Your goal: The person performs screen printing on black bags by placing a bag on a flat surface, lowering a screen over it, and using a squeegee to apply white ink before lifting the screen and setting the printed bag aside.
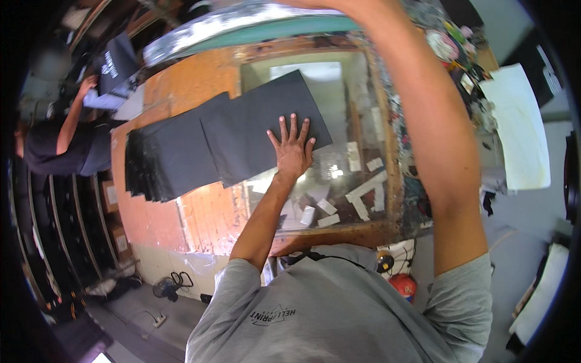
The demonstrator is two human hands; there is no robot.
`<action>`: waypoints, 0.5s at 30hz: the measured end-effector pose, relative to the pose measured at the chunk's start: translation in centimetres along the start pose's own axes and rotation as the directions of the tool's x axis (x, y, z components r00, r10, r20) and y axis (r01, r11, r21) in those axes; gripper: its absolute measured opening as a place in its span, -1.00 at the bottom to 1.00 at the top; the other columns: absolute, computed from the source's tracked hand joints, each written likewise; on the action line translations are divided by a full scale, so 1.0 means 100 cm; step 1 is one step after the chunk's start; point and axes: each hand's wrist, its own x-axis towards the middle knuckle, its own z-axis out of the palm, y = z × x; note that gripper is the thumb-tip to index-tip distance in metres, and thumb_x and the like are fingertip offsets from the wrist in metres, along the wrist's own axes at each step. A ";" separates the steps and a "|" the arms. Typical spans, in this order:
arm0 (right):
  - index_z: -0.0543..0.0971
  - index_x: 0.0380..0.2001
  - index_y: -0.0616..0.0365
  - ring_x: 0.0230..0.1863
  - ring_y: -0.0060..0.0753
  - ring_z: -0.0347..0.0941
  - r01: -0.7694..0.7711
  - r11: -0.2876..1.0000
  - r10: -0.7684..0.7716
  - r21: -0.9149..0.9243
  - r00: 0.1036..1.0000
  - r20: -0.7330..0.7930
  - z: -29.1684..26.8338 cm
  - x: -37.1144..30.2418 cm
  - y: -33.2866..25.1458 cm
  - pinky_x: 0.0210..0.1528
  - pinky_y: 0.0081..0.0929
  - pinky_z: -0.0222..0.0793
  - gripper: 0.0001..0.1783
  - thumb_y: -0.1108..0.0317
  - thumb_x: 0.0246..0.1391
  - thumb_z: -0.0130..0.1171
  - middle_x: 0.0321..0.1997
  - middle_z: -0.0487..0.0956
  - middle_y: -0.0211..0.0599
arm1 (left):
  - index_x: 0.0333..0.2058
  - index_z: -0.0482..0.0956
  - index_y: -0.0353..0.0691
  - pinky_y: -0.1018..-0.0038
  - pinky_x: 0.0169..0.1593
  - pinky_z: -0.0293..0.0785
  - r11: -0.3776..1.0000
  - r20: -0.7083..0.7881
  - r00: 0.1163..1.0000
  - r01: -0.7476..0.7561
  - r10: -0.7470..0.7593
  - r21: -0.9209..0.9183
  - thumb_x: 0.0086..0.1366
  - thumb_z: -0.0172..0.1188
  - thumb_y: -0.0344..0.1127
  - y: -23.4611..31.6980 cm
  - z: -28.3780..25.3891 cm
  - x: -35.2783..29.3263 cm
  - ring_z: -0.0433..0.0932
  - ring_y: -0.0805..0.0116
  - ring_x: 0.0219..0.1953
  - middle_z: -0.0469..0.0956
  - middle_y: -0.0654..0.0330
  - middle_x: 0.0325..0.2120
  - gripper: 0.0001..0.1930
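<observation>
Sheets (221,142), black, thin and square-cornered, overlap across the middle of the frame. My left hand (293,151) grips nothing; it rests flat on one, fingers spread. I think I'm steadying them; moving one calls for a light, flat palm. My right arm (433,115) runs off the top edge, so I cannot tell that grip. Shiny glass (333,163) and scuffed orange wood (209,212) lie below.

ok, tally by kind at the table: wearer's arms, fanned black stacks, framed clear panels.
Wearer's arms: 2
Black stack: 1, fanned, left hand flat on it
Clear panel: 1
Total: 4
</observation>
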 end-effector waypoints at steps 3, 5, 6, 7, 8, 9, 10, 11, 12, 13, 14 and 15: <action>0.67 -0.17 0.33 -0.07 0.06 0.65 -0.125 0.992 0.117 0.032 0.976 0.183 -0.010 0.001 -0.002 0.03 -0.07 0.56 -0.52 0.07 0.24 0.08 -0.06 0.68 0.16 | 0.47 0.23 0.07 -0.50 0.42 -0.37 0.991 0.055 0.989 -0.135 0.135 0.000 0.51 -0.03 0.02 0.031 0.016 0.019 -0.25 -0.20 0.58 -0.05 0.02 0.55 -0.39; 0.67 -0.18 0.37 -0.09 0.01 0.66 -0.177 0.982 0.155 0.073 0.958 0.240 -0.012 0.000 -0.003 -0.01 -0.10 0.58 -0.50 0.05 0.24 0.09 -0.09 0.68 0.16 | 0.46 0.23 0.08 -0.49 0.43 -0.37 0.977 0.084 0.974 -0.211 0.212 -0.021 0.51 -0.03 0.02 0.047 0.019 0.026 -0.25 -0.19 0.58 -0.06 0.03 0.55 -0.40; 0.67 -0.19 0.37 -0.11 -0.02 0.65 -0.137 0.988 0.124 0.071 0.979 0.161 -0.011 -0.003 -0.004 -0.04 -0.11 0.59 -0.49 0.04 0.25 0.09 -0.12 0.68 0.13 | 0.47 0.22 0.05 -0.48 0.43 -0.38 0.972 0.105 0.967 -0.228 0.232 -0.046 0.52 -0.04 0.02 0.055 0.020 0.028 -0.25 -0.17 0.58 -0.06 0.03 0.55 -0.39; 0.67 -0.20 0.37 -0.14 -0.05 0.65 -0.097 0.993 0.092 0.063 0.992 0.081 -0.009 -0.003 -0.002 -0.06 -0.12 0.59 -0.49 0.03 0.26 0.09 -0.15 0.68 0.10 | 0.46 0.23 0.03 -0.47 0.43 -0.37 0.969 0.114 0.963 -0.236 0.242 -0.066 0.52 -0.04 0.01 0.061 0.021 0.029 -0.24 -0.18 0.58 -0.04 0.01 0.54 -0.40; 0.66 -0.21 0.36 -0.19 -0.10 0.64 -0.020 1.000 0.021 0.009 0.997 -0.080 -0.004 -0.007 -0.003 -0.09 -0.14 0.60 -0.49 0.03 0.27 0.09 -0.20 0.68 0.05 | 0.45 0.25 0.00 -0.46 0.44 -0.36 0.967 0.122 0.960 -0.241 0.250 -0.084 0.53 -0.04 0.00 0.066 0.021 0.030 -0.23 -0.18 0.58 -0.02 -0.01 0.53 -0.41; 0.66 -0.20 0.36 -0.19 -0.10 0.64 0.000 1.000 0.001 0.015 0.997 -0.073 -0.002 -0.009 0.000 -0.09 -0.15 0.60 -0.49 0.02 0.27 0.09 -0.20 0.68 0.04 | 0.45 0.26 -0.03 -0.44 0.44 -0.36 0.964 0.129 0.958 -0.245 0.257 -0.100 0.53 -0.04 0.00 0.069 0.021 0.030 -0.22 -0.19 0.58 0.00 -0.04 0.53 -0.41; 0.66 -0.20 0.36 -0.19 -0.11 0.63 -0.003 0.999 0.004 0.032 0.999 -0.038 0.000 -0.010 0.002 -0.09 -0.15 0.60 -0.49 0.02 0.28 0.09 -0.20 0.68 0.04 | 0.45 0.26 -0.05 -0.42 0.45 -0.36 0.962 0.129 0.960 -0.230 0.250 -0.149 0.53 -0.03 -0.01 0.071 0.021 0.030 -0.22 -0.18 0.58 0.00 -0.05 0.52 -0.41; 0.66 -0.20 0.36 -0.19 -0.12 0.63 -0.007 0.999 0.007 0.049 1.000 -0.001 0.002 -0.010 0.004 -0.09 -0.16 0.60 -0.49 0.02 0.28 0.09 -0.21 0.68 0.03 | 0.45 0.26 -0.08 -0.40 0.46 -0.37 0.957 0.129 0.962 -0.214 0.242 -0.197 0.53 -0.03 -0.01 0.072 0.020 0.029 -0.22 -0.17 0.58 -0.01 -0.07 0.52 -0.40; 0.66 -0.20 0.36 -0.20 -0.12 0.63 -0.018 0.998 0.017 0.062 1.000 0.023 0.002 -0.011 0.006 -0.09 -0.16 0.60 -0.48 0.01 0.28 0.09 -0.21 0.67 0.02 | 0.44 0.26 -0.11 -0.38 0.47 -0.37 0.948 0.136 0.962 -0.199 0.238 -0.250 0.52 -0.02 -0.02 0.072 0.019 0.028 -0.22 -0.16 0.58 -0.01 -0.09 0.52 -0.39; 0.66 -0.19 0.36 -0.20 -0.13 0.63 -0.024 0.997 0.021 0.074 0.999 0.046 0.001 -0.010 0.007 -0.09 -0.17 0.60 -0.48 0.01 0.29 0.09 -0.21 0.67 0.02 | 0.44 0.25 -0.13 -0.37 0.47 -0.38 0.941 0.083 0.975 -0.171 0.204 -0.293 0.51 0.00 -0.02 0.071 0.018 0.025 -0.22 -0.15 0.58 -0.01 -0.11 0.52 -0.38; 0.66 -0.19 0.36 -0.20 -0.13 0.63 -0.033 0.996 0.028 0.081 0.998 0.061 -0.001 -0.009 0.008 -0.09 -0.17 0.61 -0.48 0.01 0.29 0.09 -0.22 0.67 0.01 | 0.44 0.25 -0.15 -0.35 0.48 -0.39 0.928 0.037 0.985 -0.148 0.170 -0.341 0.50 0.02 -0.01 0.069 0.016 0.022 -0.22 -0.15 0.58 -0.01 -0.12 0.52 -0.36; 0.66 -0.19 0.35 -0.20 -0.14 0.62 -0.038 0.995 0.031 0.093 0.997 0.073 -0.003 -0.008 0.008 -0.09 -0.18 0.61 -0.48 0.00 0.29 0.09 -0.22 0.67 0.01 | 0.44 0.25 -0.18 -0.34 0.48 -0.40 0.913 -0.010 0.991 -0.128 0.134 -0.387 0.48 0.04 -0.01 0.066 0.014 0.019 -0.22 -0.14 0.58 -0.02 -0.13 0.52 -0.35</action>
